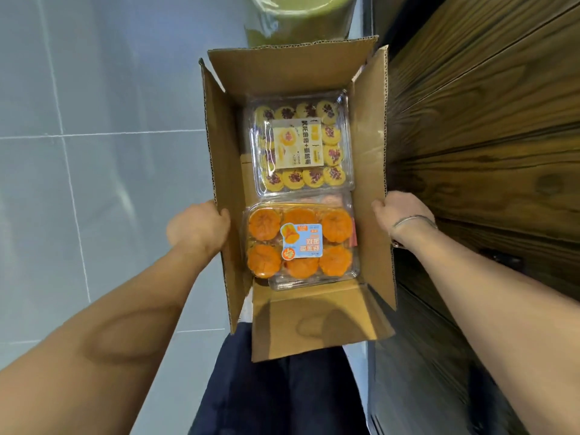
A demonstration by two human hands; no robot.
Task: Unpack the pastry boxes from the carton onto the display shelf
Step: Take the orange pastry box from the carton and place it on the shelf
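Observation:
An open brown carton (370,142) is held in front of me, its four flaps standing up. Inside lie two clear plastic pastry boxes side by side: the far one (303,142) holds yellow cookies with purple centres, the near one (301,244) holds orange pumpkin-shaped cakes under a blue label. My left hand (199,229) grips the carton's left wall from outside, thumb over the edge. My right hand (400,215), with a thin bracelet on the wrist, grips the right wall. More boxes seem to lie underneath, mostly hidden.
A dark wood-panelled wall or cabinet front (489,127) runs along the right, close to the carton. Grey floor tiles (94,136) spread to the left. A green plastic-wrapped object (298,20) stands beyond the carton. My dark trousers (282,390) show below.

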